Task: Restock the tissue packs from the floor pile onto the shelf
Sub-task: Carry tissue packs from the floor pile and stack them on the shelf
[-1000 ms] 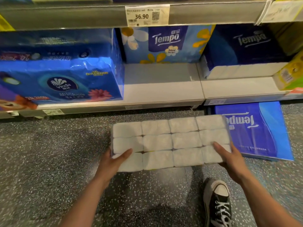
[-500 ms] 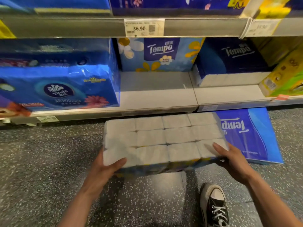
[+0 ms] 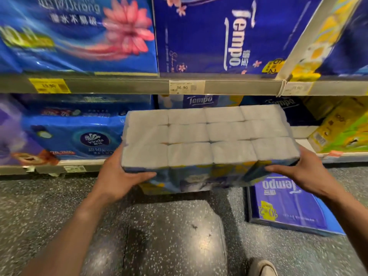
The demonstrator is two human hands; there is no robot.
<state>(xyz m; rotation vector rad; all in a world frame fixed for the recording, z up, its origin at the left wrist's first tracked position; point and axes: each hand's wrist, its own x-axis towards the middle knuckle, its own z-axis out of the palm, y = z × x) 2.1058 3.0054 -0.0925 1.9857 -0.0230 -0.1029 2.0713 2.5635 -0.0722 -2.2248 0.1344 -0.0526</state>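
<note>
Two hands hold one big tissue pack (image 3: 209, 136) up in the air, above the floor (image 3: 159, 236) and right in front of the bottom shelf (image 3: 300, 134). The pack is flat on top, and its top shows three rows of four white tissue blocks under clear wrap. Its near side is blue with yellow spots. The left hand (image 3: 119, 176) grips the near left corner, with the thumb on the near side and the fingers tucked out of sight under the pack. The right hand (image 3: 298, 172) grips the near right corner the same way, with the thumb along the near edge. The pack does not touch the floor, and I cannot tell if its far edge touches the shelf. On the bottom shelf, just left of the pack, sits a blue Vinda pack (image 3: 79, 134). To the right sits a yellow and green box (image 3: 342, 128). Behind the held pack is a pale Tempo pack (image 3: 199, 100). Above it runs a grey shelf rail (image 3: 119, 86) with a white price tag (image 3: 186, 87) that says 36.90 and a yellow price tag (image 3: 49, 86). On the floor by the right arm lies a dark blue Tempo pack (image 3: 288, 206). The toe of a shoe (image 3: 262, 267) shows at the bottom.
</note>
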